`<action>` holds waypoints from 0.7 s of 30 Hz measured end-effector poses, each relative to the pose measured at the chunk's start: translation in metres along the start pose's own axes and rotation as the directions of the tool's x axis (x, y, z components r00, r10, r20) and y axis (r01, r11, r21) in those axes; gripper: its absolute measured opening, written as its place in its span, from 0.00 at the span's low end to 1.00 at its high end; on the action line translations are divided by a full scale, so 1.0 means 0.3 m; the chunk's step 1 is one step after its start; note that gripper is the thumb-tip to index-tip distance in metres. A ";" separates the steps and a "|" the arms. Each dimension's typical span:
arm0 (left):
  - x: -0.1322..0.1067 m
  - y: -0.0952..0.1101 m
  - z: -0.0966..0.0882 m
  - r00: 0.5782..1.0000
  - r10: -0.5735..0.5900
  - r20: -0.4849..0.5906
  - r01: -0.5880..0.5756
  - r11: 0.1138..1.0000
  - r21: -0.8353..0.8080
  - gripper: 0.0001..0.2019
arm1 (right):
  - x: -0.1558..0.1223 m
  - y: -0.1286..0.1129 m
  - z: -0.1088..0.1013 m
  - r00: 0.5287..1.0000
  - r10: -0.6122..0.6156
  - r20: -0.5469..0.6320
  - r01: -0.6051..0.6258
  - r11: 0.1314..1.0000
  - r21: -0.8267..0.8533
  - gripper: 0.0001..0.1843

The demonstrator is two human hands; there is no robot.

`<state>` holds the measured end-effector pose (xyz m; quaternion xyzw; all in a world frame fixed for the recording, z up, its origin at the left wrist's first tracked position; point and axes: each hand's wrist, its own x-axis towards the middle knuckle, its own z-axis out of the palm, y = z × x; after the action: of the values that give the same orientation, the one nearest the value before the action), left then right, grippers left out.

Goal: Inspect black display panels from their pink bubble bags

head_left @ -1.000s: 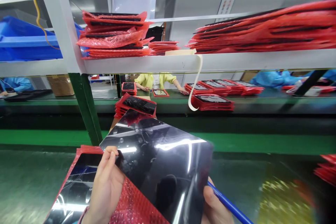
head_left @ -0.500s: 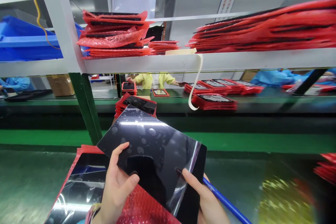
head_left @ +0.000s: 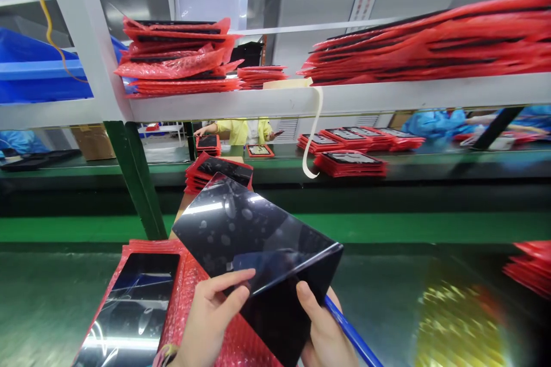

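A glossy black panel point(head_left: 241, 229) is held tilted in front of me, a clear film lifting off its near edge. My left hand point(head_left: 210, 321) pinches the lower left edge, thumb on top. Gripping the lower right part is my right hand point(head_left: 322, 332), which also holds a blue pen point(head_left: 353, 335) that points down to the right. Beneath lies a red bubble-wrap bag point(head_left: 189, 309) on a stack of bagged black panels point(head_left: 129, 309).
A green conveyor belt point(head_left: 408, 229) runs across. Stacks of red-bagged panels lie on the white shelf point(head_left: 387, 97) above and on the far bench point(head_left: 353, 163). A green post point(head_left: 135, 183) stands left. A person in yellow point(head_left: 241, 129) works opposite; others in blue sit at the sides.
The panel has tipped flatter and shifted right, uncovering the bubble-wrap bag. My left thumb has slid along the near edge, and the film there has lifted further.
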<state>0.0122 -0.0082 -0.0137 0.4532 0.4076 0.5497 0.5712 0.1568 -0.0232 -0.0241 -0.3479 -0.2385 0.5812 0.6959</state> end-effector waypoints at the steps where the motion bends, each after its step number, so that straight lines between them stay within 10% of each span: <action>1: 0.006 0.003 -0.003 0.999 -0.032 -0.024 0.031 0.998 -0.056 0.13 | 0.001 0.005 -0.009 1.000 -0.010 0.010 0.011 1.000 -0.007 0.22; 6: 0.036 0.030 -0.023 0.980 -0.108 -0.167 0.036 0.923 -0.384 0.19 | 0.013 0.014 -0.045 1.000 0.006 -0.017 -0.006 1.000 -0.008 0.23; 13: 0.033 0.077 -0.042 0.885 -0.019 -0.465 -0.185 0.902 -0.390 0.22 | 0.017 0.014 0.005 1.000 -0.001 0.006 0.001 0.999 0.046 0.24; 21: 0.010 0.071 -0.042 0.825 0.087 -0.559 -0.286 0.917 -0.279 0.24 | -0.030 0.028 0.086 0.989 -0.122 0.082 0.139 0.957 -0.254 0.66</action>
<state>-0.0052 -0.0046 0.0038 0.2108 0.3989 0.7716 0.4484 0.1305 -0.0260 -0.0133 -0.4001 -0.3574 0.5091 0.6730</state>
